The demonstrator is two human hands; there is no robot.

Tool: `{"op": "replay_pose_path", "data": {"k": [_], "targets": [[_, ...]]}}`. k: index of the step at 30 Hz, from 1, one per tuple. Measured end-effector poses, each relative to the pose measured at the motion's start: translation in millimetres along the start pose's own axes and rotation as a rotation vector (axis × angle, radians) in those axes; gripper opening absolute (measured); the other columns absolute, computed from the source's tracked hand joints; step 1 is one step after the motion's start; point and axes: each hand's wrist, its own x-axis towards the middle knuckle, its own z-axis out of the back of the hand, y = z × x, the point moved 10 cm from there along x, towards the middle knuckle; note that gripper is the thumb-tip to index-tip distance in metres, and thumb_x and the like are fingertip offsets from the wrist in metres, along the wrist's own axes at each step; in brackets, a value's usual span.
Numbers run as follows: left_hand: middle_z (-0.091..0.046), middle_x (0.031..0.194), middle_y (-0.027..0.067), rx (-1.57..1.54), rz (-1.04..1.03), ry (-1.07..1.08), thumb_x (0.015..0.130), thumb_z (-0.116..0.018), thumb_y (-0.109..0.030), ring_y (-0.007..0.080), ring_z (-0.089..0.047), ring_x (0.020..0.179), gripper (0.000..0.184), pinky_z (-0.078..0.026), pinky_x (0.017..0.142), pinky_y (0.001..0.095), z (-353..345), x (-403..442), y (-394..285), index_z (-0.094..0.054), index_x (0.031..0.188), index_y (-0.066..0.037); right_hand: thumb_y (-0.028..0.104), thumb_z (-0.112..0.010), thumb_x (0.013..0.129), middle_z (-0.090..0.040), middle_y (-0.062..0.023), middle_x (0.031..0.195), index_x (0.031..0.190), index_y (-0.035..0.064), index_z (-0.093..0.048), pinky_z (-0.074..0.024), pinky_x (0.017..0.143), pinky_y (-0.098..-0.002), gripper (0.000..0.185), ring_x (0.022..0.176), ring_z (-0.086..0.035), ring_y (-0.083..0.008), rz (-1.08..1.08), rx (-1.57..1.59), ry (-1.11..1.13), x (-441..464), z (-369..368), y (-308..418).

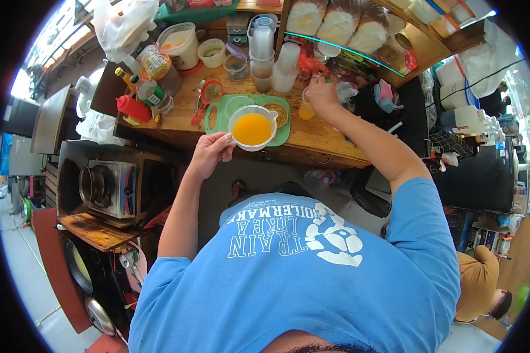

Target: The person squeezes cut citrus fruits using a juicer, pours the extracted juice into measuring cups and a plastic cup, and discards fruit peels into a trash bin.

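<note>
My left hand (211, 154) is closed on the handle of a clear measuring jug (267, 144), which hangs over the near edge of the counter with orange liquid (252, 129) in it. Behind the jug lies a green cutting board (214, 122), bearing a small bowl of brown bits (279, 113) and a clear round lid or dish (239, 102). Further right, my right hand (322, 97) closes at the upper part of a clear plastic cup (305, 110) holding some orange liquid. Its fingertips are partly hidden.
Stacked plastic cups (287, 65) stand behind the board. A red strainer (211, 92), sauce bottles (136, 107) and tubs (211, 53) line the counter's left. Bread bags (341, 23) fill the shelf above. A stove (113, 188) sits at left; another person (478, 279) is behind at right.
</note>
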Motion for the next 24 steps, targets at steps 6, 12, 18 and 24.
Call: {"op": "replay_pose_path", "data": {"k": [6,12,18,24], "targets": [[-0.056,0.069,0.0013,0.072,-0.011,0.067,0.102,-0.059,-0.019,0.0084,-0.047,0.057,0.024,-0.037,0.053,0.0236,-15.2,14.5,-26.1,-0.064,0.087,-0.001,0.023,-0.076,0.074,-0.069,-0.0115,0.111,0.112,0.0136,-0.074,-0.0564,0.076,-0.0395,0.039,0.101,-0.067,-0.0299,-0.204,0.616,-0.186,-62.3,52.5,-49.2],[-0.053,0.065,0.0005,0.250,0.004,0.133,0.101,-0.059,-0.020,0.0079,-0.044,0.054,0.026,-0.032,0.051,0.0239,-36.0,36.6,-59.4,-0.061,0.082,-0.002,0.030,-0.084,0.068,-0.070,-0.0123,0.079,0.120,0.0108,-0.072,-0.0518,0.061,-0.0325,0.057,0.064,-0.067,-0.0161,-0.295,1.375,-0.361,-110.2,41.8,-18.2],[-0.055,0.066,-0.0004,0.407,0.066,0.203,0.099,-0.062,-0.021,0.0061,-0.045,0.056,0.026,-0.035,0.053,0.0219,-49.6,47.9,-80.7,-0.065,0.082,-0.002,0.032,-0.084,0.069,-0.066,-0.0084,0.068,0.117,0.0073,-0.073,-0.0482,0.057,-0.0311,0.056,0.056,-0.061,-0.0160,-0.372,1.544,-0.331,-124.4,52.9,3.1],[-0.054,0.064,-0.0011,0.553,0.092,0.225,0.099,-0.062,-0.022,0.0050,-0.044,0.053,0.028,-0.034,0.049,0.0215,-50.9,53.3,-93.0,-0.064,0.079,-0.002,0.033,-0.080,0.065,-0.071,-0.0157,0.097,0.111,0.0043,-0.073,-0.0533,0.072,-0.0405,0.055,0.073,-0.069,-0.0305,-0.391,1.457,-0.368,-124.1,60.7,6.9]]}}
